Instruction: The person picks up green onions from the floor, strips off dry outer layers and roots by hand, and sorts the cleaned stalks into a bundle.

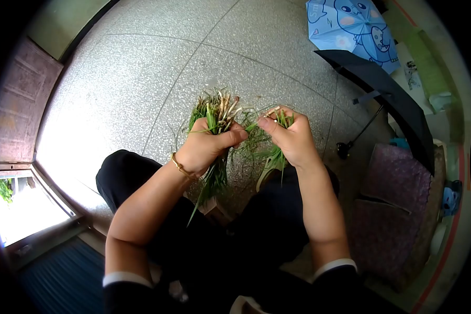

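My left hand is closed around a thick bunch of chives, their pale root ends up and their green leaves hanging below the fist. A gold bracelet circles that wrist. Close by on the right, my right hand pinches a smaller tuft of chives between thumb and fingers. Between and beneath the hands lie loose green scraps on the speckled floor. The fingertips of both hands are partly covered by the leaves.
An open black umbrella and a blue cartoon umbrella stand at the right. Below them is a purple patterned cushion. A wooden door is at the left. My dark-clad knees frame the work area.
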`<state>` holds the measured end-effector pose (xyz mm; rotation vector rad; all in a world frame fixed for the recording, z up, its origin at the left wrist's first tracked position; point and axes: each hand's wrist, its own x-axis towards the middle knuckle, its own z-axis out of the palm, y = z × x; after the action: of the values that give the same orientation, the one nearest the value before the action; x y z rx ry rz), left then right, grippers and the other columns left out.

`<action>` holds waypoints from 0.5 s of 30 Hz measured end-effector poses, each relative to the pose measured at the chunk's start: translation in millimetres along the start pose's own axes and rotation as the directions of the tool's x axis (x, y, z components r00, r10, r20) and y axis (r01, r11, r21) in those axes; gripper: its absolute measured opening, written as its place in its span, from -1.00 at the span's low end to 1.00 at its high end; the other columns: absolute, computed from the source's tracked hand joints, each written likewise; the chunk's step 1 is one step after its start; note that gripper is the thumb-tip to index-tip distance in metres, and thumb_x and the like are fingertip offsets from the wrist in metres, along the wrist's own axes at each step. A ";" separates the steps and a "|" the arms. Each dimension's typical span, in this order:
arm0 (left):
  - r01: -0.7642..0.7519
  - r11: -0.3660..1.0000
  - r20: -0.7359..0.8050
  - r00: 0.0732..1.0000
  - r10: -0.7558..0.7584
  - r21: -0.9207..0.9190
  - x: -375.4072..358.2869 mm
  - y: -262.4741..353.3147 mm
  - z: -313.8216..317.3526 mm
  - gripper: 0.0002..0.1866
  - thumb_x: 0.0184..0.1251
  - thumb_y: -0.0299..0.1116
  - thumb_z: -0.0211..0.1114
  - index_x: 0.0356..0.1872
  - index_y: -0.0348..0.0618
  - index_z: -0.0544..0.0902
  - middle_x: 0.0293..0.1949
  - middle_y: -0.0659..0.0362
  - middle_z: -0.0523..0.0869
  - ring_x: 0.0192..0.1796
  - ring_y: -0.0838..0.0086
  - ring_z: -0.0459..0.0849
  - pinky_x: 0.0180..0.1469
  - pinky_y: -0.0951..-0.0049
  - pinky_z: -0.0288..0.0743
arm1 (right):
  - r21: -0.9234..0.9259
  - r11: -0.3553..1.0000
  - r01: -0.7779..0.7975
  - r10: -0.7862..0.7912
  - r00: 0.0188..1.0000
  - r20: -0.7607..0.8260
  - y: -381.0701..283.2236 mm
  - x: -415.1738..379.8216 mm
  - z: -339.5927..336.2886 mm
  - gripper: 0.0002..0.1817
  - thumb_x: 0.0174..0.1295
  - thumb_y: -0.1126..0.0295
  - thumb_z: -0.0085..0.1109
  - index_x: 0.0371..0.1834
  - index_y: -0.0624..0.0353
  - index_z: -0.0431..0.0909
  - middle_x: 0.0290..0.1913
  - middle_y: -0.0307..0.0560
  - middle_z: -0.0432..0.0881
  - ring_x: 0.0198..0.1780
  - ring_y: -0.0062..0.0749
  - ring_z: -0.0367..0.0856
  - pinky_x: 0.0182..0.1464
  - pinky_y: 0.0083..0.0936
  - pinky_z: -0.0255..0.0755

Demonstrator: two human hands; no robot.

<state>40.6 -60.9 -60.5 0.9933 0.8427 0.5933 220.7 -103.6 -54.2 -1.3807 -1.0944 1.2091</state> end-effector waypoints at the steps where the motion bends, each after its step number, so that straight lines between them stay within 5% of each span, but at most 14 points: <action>1: -0.019 1.000 0.006 1.000 0.019 0.018 0.2 0.8 -1.0 -0.91 0.04 -0.43 0.30 -0.49 -0.16 0.55 -0.62 0.30 0.52 -0.62 0.69 0.39 -0.56 0.69 0.23 | -0.014 1.000 0.002 -0.002 1.000 0.016 0.6 0.4 -2.0 -0.89 0.12 0.45 0.19 -0.46 0.25 0.51 -0.58 -0.37 0.46 -0.56 -0.76 0.32 -0.50 -0.72 0.23; 3: -0.038 0.999 0.012 0.999 0.037 0.036 0.6 3.0 -4.0 -0.91 0.03 -0.43 0.31 -0.50 -0.16 0.55 -0.62 0.30 0.52 -0.61 0.68 0.41 -0.56 0.69 0.25 | 0.076 0.996 -0.040 0.038 0.999 0.031 -1.2 1.9 -13.0 -0.88 0.12 0.45 0.19 -0.50 0.22 0.49 -0.62 -0.38 0.40 -0.62 -0.76 0.25 -0.56 -0.71 0.16; 5: 0.000 1.000 -0.012 1.000 0.000 0.010 1.0 5.3 -8.9 -0.96 0.04 -0.53 0.29 -0.48 -0.25 0.59 -0.51 0.25 0.60 -0.44 0.61 0.53 -0.34 0.60 0.42 | 0.164 0.983 -0.084 0.077 0.996 0.048 -3.4 4.7 -21.2 -0.86 0.12 0.45 0.19 -0.53 0.19 0.46 -0.66 -0.40 0.34 -0.68 -0.76 0.18 -0.63 -0.71 0.09; 7: 0.008 1.000 -0.005 1.000 -0.008 0.004 2.5 4.5 -11.2 -0.95 0.04 -0.54 0.29 -0.49 -0.26 0.59 -0.50 0.25 0.60 -0.42 0.60 0.54 -0.32 0.60 0.43 | 0.243 0.968 0.054 -0.011 0.985 -0.174 -5.1 7.2 -25.9 -0.85 0.11 0.46 0.19 -0.56 0.15 0.43 -0.71 -0.40 0.26 -0.73 -0.77 0.09 -0.70 -0.70 -0.01; 11: -0.008 1.000 -0.028 1.000 0.007 -0.007 5.5 4.9 -10.0 -0.95 0.04 -0.53 0.30 -0.49 -0.26 0.58 -0.50 0.25 0.60 -0.43 0.61 0.53 -0.33 0.60 0.41 | 0.214 0.969 0.124 -0.043 0.937 -0.347 -1.7 12.6 -38.6 -0.80 0.10 0.49 0.15 -0.59 0.12 0.34 -0.70 -0.39 0.24 -0.71 -0.75 0.12 -0.67 -0.73 0.03; 13: -0.007 1.000 -0.035 0.999 0.007 -0.008 5.7 4.7 -9.0 -0.94 0.04 -0.53 0.30 -0.49 -0.26 0.58 -0.50 0.25 0.60 -0.43 0.62 0.52 -0.34 0.61 0.41 | 0.157 0.983 0.091 -0.026 0.926 -0.378 -3.5 13.6 -40.6 -0.75 0.10 0.48 0.16 -0.63 0.09 0.28 -0.69 -0.40 0.24 -0.70 -0.75 0.13 -0.66 -0.73 0.03; 15: -0.069 0.997 -0.044 0.997 0.071 0.038 6.3 3.9 -7.2 -0.90 0.02 -0.46 0.32 -0.46 -0.18 0.56 -0.60 0.32 0.53 -0.57 0.66 0.45 -0.52 0.65 0.31 | -0.196 0.974 0.114 -0.176 0.924 -0.340 -0.1 16.8 -39.7 -0.80 0.11 0.45 0.17 -0.58 0.14 0.36 -0.70 -0.43 0.21 -0.66 -0.76 0.13 -0.62 -0.72 0.06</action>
<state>38.0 -51.0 -61.2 1.0490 0.8635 0.6643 261.9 -91.1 -54.5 -1.5486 -1.0385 0.7316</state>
